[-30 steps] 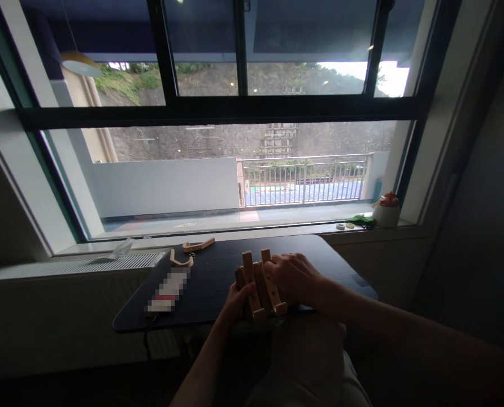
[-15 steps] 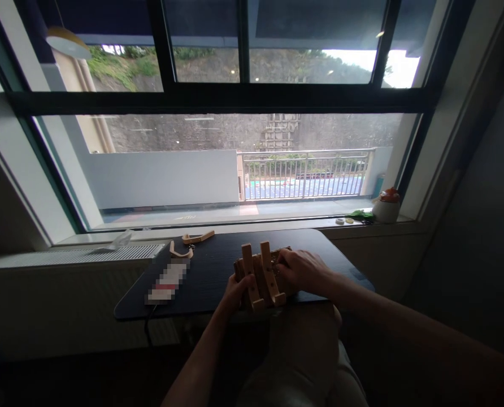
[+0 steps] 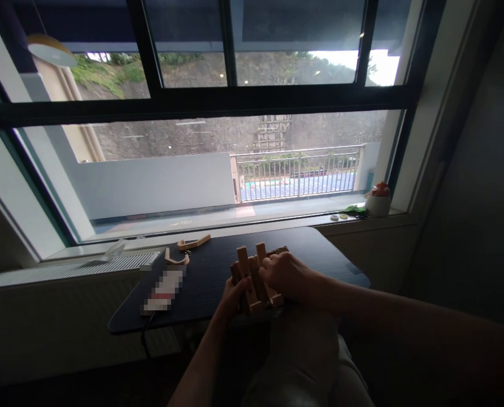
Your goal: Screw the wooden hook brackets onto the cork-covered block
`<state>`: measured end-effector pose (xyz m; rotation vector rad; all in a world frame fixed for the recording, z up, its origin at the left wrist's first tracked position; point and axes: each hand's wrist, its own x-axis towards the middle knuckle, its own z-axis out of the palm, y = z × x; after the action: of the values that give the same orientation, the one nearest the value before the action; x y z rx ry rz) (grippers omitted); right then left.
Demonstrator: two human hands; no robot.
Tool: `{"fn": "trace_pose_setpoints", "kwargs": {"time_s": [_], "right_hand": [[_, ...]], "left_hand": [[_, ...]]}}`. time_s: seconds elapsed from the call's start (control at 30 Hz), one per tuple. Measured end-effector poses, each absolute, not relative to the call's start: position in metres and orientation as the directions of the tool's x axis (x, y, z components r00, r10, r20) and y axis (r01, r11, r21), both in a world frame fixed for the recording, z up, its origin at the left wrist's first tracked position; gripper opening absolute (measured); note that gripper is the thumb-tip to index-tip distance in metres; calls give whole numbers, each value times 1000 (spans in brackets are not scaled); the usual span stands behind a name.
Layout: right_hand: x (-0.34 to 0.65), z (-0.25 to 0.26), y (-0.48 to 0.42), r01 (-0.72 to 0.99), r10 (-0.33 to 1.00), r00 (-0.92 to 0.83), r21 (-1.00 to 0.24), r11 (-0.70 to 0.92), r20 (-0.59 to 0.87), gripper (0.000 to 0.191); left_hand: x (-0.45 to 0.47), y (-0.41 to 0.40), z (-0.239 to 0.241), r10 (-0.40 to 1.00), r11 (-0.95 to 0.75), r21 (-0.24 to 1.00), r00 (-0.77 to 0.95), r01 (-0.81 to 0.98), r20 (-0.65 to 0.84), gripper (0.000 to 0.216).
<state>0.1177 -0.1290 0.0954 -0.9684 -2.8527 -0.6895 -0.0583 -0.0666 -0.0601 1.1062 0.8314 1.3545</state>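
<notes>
Near the table's front edge is a brown wooden piece (image 3: pixel 254 272), dim in the shadow, bearing two light wooden hooks. My left hand (image 3: pixel 233 295) is closed around its left side, with the thumb against the left hook (image 3: pixel 242 261). Over the right hook (image 3: pixel 261 251) my right hand (image 3: pixel 286 271) is curled, its fingertips pinched together at the hook's middle. Whatever those fingertips grip is too small or hidden to make out. Two more light wooden hooks, a far one (image 3: pixel 196 242) and a nearer one (image 3: pixel 176 260), lie at the table's back left.
The dark table (image 3: pixel 212 282) stands against the window sill. On its left lies a blurred-out flat item (image 3: pixel 164 291), and small dark bits sit by the loose hooks. Clear plastic (image 3: pixel 110 251) rests on the radiator (image 3: pixel 127 265). A white jar (image 3: pixel 378 202) stands on the sill.
My right hand has shifted left from beside the right hook onto its middle. My left hand keeps its hold. The whole view has turned slightly.
</notes>
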Motion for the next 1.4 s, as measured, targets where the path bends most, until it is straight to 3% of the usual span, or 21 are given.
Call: {"fn": "trace_pose_setpoints", "kwargs": {"time_s": [0.1, 0.2, 0.37, 0.53, 0.6, 0.7, 0.83, 0.93, 1.07, 1.27, 1.33, 1.4], "right_hand": [[119, 94, -129, 797, 750, -604, 205, 568, 269, 19], [121, 95, -131, 873, 821, -484, 112, 474, 302, 23], [120, 109, -137, 835, 790, -550, 206, 510, 272, 16], [118, 113, -136, 585, 558, -803, 460, 668, 210, 11], [117, 109, -133, 538, 510, -836, 493, 684, 205, 12], [114, 101, -128, 622, 580, -779, 420, 661, 240, 12], [116, 97, -127, 835, 775, -550, 220, 504, 310, 21], [126, 101, -129, 877, 826, -480, 153, 455, 296, 27], [136, 107, -131, 803, 764, -594, 231, 549, 252, 18], [132, 106, -127, 532, 516, -842, 406, 743, 158, 14], [130, 101, -126, 542, 523, -836, 388, 745, 164, 17], [130, 96, -125, 656, 618, -753, 320, 683, 225, 16]], "left_hand": [[-58, -67, -60, 985, -100, 939, 102, -330, 140, 35], [-57, -68, -59, 986, -96, 941, 96, -326, 134, 35], [-56, -66, -60, 985, -95, 934, 106, -345, 139, 38], [-56, -67, -59, 985, -83, 933, 117, -349, 131, 39], [-57, -69, -57, 985, -89, 939, 109, -332, 132, 37], [-57, -70, -54, 987, -98, 947, 91, -306, 131, 35], [-56, -71, -53, 989, -92, 939, 80, -332, 125, 39], [-55, -73, -52, 989, -95, 939, 73, -330, 125, 39], [-55, -72, -54, 988, -100, 941, 81, -322, 132, 40], [-55, -68, -58, 991, -82, 942, 76, -325, 112, 39], [-55, -69, -57, 991, -76, 943, 78, -325, 107, 38], [-55, -70, -55, 991, -77, 942, 76, -327, 108, 37]]}}
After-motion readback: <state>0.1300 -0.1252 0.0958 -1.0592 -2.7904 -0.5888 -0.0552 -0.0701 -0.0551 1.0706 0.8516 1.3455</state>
